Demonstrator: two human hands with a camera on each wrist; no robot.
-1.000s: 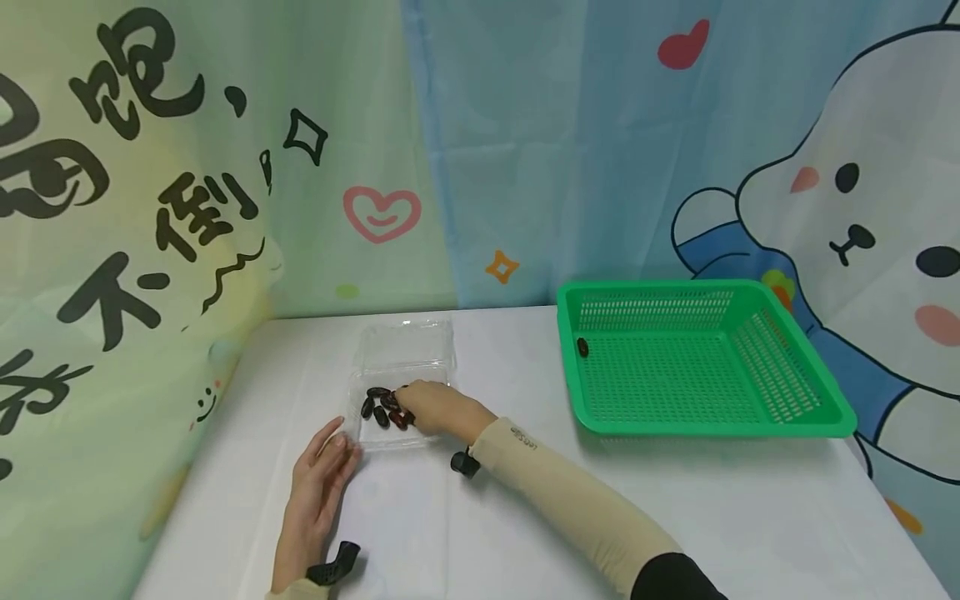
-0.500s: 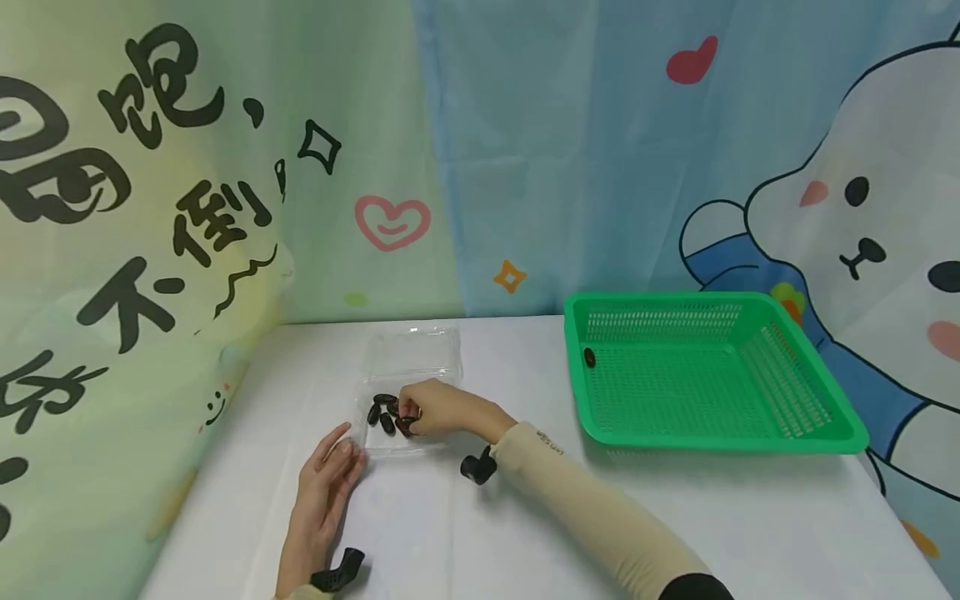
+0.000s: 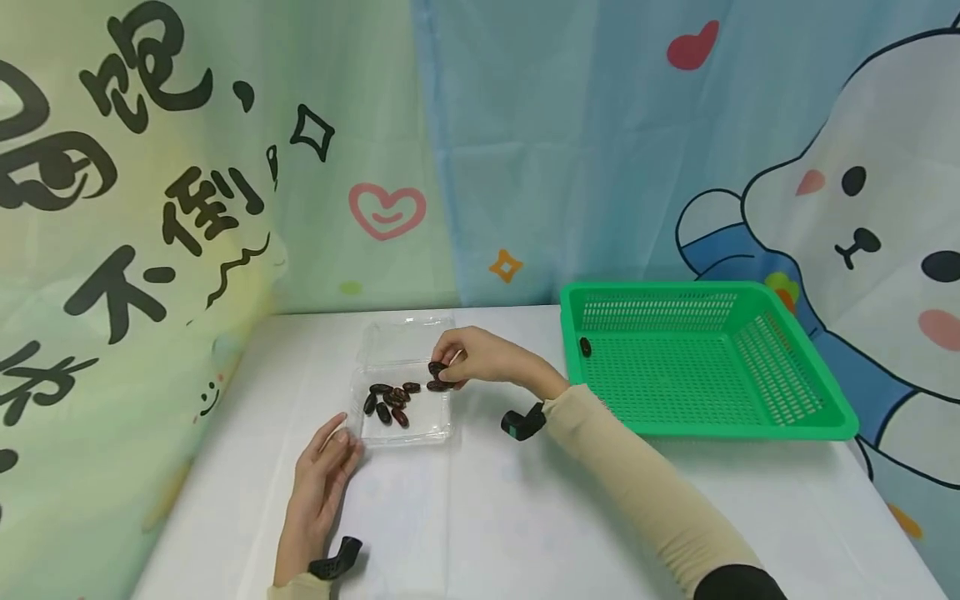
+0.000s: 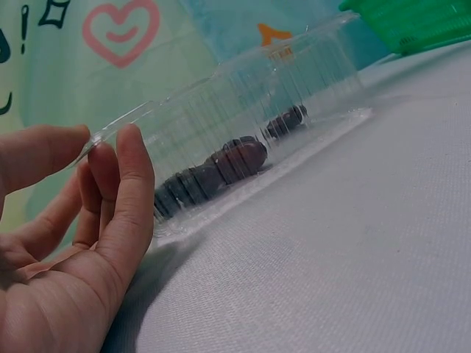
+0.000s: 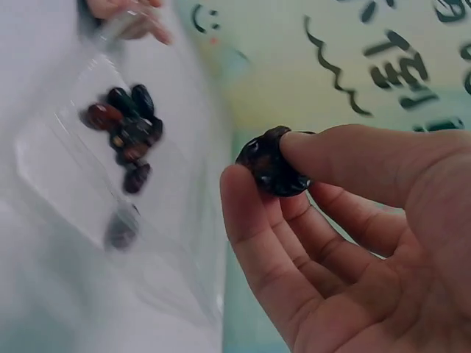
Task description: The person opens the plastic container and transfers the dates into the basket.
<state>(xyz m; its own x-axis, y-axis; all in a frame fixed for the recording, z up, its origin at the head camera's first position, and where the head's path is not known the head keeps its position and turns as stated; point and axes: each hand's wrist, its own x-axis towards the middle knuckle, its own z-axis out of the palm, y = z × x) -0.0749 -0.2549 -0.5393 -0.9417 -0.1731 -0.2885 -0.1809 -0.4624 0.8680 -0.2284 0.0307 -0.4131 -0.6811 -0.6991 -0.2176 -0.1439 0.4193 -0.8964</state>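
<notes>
A clear plastic clamshell box (image 3: 423, 425) lies on the table with its lid (image 3: 405, 342) folded back. Several dark, glossy dates (image 3: 390, 400) are in it, mostly towards its left side. My left hand (image 3: 321, 479) is at the box's near left corner, thumb and fingers pinching the rim in the left wrist view. My right hand (image 3: 483, 362) pinches one date (image 5: 272, 163) between thumb and fingers above the box's right edge. Another date (image 3: 437, 386) lies just below that hand. A green basket (image 3: 720, 432) holds a single date (image 3: 585, 347) by its left wall.
White cloth covers the table (image 3: 480, 517). The basket stands at the back right, to the right of the box. Behind the table hangs a printed curtain (image 3: 510, 150), with another stretch of it along the left side.
My right hand has lifted a date from the pile and moved up and right to the box's right edge. The pile is more visible. My left hand has stayed at the corner.
</notes>
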